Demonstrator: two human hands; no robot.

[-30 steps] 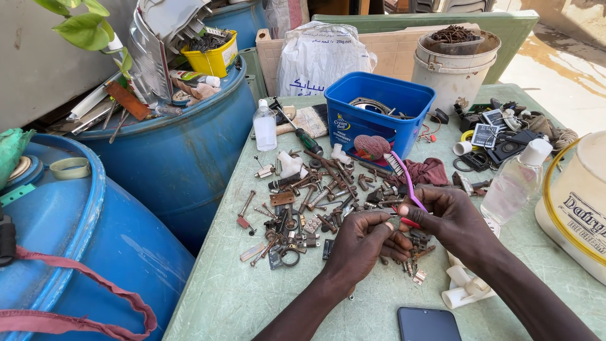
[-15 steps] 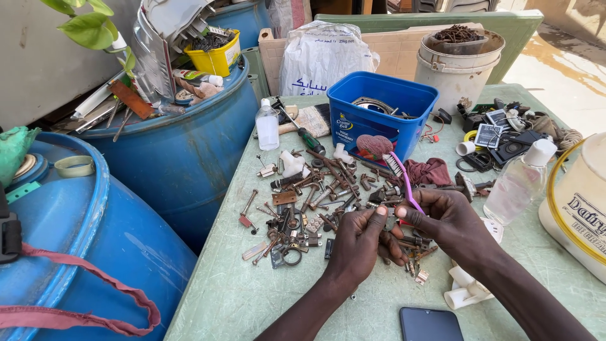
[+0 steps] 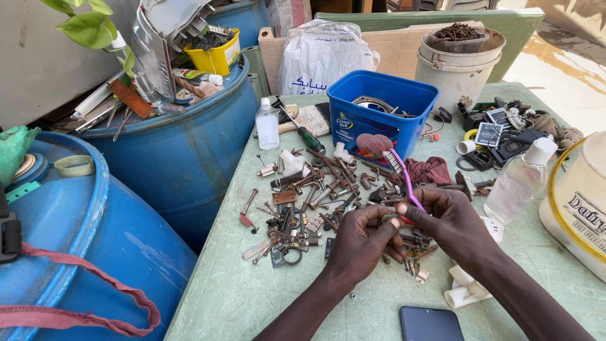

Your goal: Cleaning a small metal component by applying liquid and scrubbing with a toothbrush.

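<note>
Small metal piece [image 3: 389, 218] pinched between both hands, above the scrap heap [image 3: 315, 202] mid-table. Left hand [image 3: 363, 243] fingers curled closed on it; right hand [image 3: 449, 221] fingers closed around a purple toothbrush [image 3: 404, 180], bristles up, tilted toward the far edge. Since half a second ago, hands barely shifted, brush the same. Blue tub [image 3: 379, 113] behind, clear bottle [image 3: 517, 183] toward right edge, dark phone [image 3: 431, 323] at near edge of table [image 3: 227, 297].

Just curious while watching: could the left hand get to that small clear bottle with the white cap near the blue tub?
Probably yes. The small clear bottle stands upright in the open; only low scattered metal bits lie between. But the left hand is busy pinching a small piece.
</note>
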